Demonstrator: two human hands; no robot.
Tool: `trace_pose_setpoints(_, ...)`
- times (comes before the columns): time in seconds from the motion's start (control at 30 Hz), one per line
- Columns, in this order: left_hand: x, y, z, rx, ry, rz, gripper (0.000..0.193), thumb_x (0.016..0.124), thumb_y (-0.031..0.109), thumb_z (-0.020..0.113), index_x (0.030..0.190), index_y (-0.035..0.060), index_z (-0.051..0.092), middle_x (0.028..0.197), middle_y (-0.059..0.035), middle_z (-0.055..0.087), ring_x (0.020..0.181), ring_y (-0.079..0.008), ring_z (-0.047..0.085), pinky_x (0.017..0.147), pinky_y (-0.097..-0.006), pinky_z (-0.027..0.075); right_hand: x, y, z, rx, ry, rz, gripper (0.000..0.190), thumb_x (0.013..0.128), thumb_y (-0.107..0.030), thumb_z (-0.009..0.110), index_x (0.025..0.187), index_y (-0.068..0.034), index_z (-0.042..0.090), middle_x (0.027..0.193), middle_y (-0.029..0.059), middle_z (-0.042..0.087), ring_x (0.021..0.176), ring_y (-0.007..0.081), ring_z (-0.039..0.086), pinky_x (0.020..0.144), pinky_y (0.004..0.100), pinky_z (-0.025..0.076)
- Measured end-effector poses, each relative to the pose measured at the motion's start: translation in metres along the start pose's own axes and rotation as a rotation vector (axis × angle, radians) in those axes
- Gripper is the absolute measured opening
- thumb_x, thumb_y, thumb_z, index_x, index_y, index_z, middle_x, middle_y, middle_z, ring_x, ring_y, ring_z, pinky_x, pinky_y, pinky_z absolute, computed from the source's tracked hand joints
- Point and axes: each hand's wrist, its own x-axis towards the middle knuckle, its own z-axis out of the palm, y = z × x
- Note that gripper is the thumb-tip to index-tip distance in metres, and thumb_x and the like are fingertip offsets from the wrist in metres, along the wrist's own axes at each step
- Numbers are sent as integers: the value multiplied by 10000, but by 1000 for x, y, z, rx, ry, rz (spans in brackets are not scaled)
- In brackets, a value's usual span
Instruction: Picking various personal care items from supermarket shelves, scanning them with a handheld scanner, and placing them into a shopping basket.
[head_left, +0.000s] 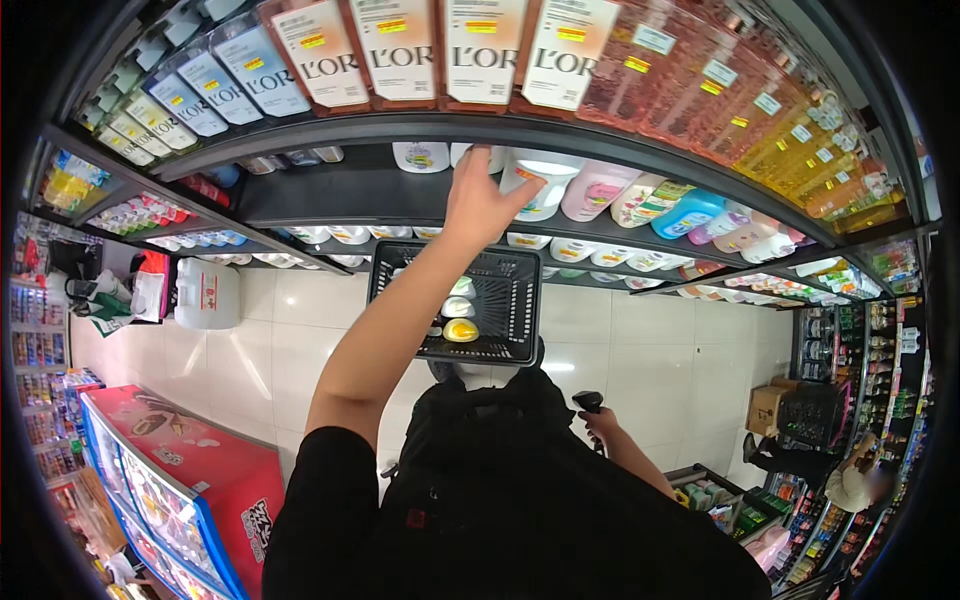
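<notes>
My left hand (478, 196) reaches into the shelf below the large boxed bottles, its thumb spread from the fingers. The thumb lies in front of a big white bottle (551, 196) with an orange label mark. By the fingers is another white bottle (493, 159), partly covered by the hand and shelf edge. Fingertip contact is hidden. Low at my right side, my right hand (602, 426) grips a black handheld scanner (587, 400). Beneath my left forearm is a black plastic basket (529, 300) holding several bottles, among them one with a yellow patch (460, 330).
The upper shelf edge (480, 127) overhangs my left hand. Pink and blue bottles (686, 214) line the shelf rightward. A white jerrycan (208, 294) stands on the tiled floor (652, 360). Behind left is a red freezer cabinet (217, 457). Another person (847, 484) is at the far-right shelves.
</notes>
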Motion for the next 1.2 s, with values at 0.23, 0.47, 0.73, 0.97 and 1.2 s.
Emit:
trace_pose_setpoints(0.23, 54, 16, 57, 249, -124, 66, 462, 824, 423, 829, 1202, 174, 739, 1181, -105, 744, 1082, -334, 698, 950, -445, 548, 30, -12, -83, 35, 57, -115, 348, 850, -323, 806, 963, -34, 648, 691, 59, 616, 507, 195, 598, 466, 370, 493)
trace_pose_setpoints(0.47, 71, 30, 66, 519, -167, 110, 402, 886, 397, 766, 1195, 142, 736, 1157, -96, 748, 1099, -326, 692, 969, -446, 538, 62, 7, -146, -45, 77, -60, 368, 847, -323, 827, 998, -20, 683, 758, 73, 644, 573, 185, 609, 515, 366, 483)
trace_pose_setpoints(0.73, 68, 22, 66, 656, -24, 369, 400, 846, 339, 777, 1192, 146, 728, 1198, -112, 722, 1100, -347, 681, 947, -466, 546, 76, 10, -181, -115, 24, -75, 351, 874, -324, 802, 891, -10, 647, 689, 74, 617, 512, 199, 590, 468, 376, 482)
trace_pose_setpoints(0.97, 62, 30, 51, 746, -181, 301, 463, 855, 407, 761, 1247, 166, 702, 1238, -104, 707, 1121, -345, 673, 963, -475, 541, 90, -20, -173, -77, 4, -98, 330, 867, -308, 795, 901, -13, 650, 691, 73, 621, 518, 196, 591, 479, 381, 487)
trace_pose_setpoints(1.2, 46, 19, 41, 727, -82, 399, 390, 824, 433, 787, 1060, 125, 750, 914, -133, 737, 821, -364, 716, 728, -466, 587, 95, -40, -158, -65, -47, -113, 343, 884, -320, 793, 1006, -33, 648, 733, 70, 594, 549, 199, 565, 503, 392, 474)
